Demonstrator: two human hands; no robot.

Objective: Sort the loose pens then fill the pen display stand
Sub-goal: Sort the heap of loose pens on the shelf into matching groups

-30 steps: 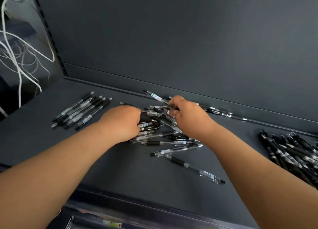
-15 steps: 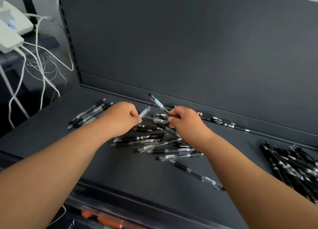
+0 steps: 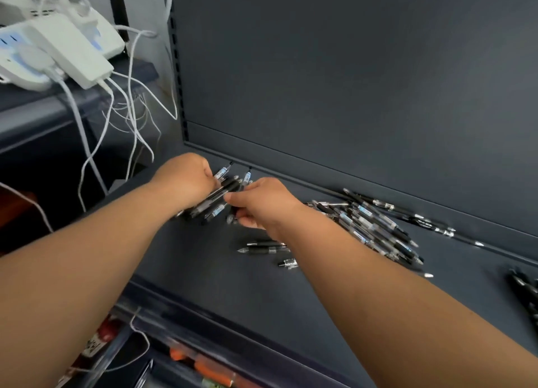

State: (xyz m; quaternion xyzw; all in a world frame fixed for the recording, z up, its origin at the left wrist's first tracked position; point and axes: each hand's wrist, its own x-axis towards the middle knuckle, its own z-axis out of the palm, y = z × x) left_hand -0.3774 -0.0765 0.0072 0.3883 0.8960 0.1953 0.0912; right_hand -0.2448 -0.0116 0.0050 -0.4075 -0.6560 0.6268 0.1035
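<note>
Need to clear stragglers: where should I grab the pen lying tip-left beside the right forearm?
Pinch the pen at its black grip, likely from above: it lies flat on the shelf, tip left, rear hidden under the right forearm.

Single head-worn view
The dark shelf [image 3: 203,271] is viewed forward and downward from close above, its back panel [image 3: 349,81] being faced.

- Hands: two, a left hand [image 3: 186,180] and a right hand [image 3: 263,204].
- Pens, in four groups:
  - one bundle [image 3: 217,197] between the hands
  - three loose pens [image 3: 262,250] by the right forearm
  - one heap [image 3: 375,230], too tangled to count
  - a few blurred pens [image 3: 527,291] at the right edge
- Power strips [image 3: 72,52]: at least two.
- White cables [image 3: 131,119]: several, too tangled to count.
</note>
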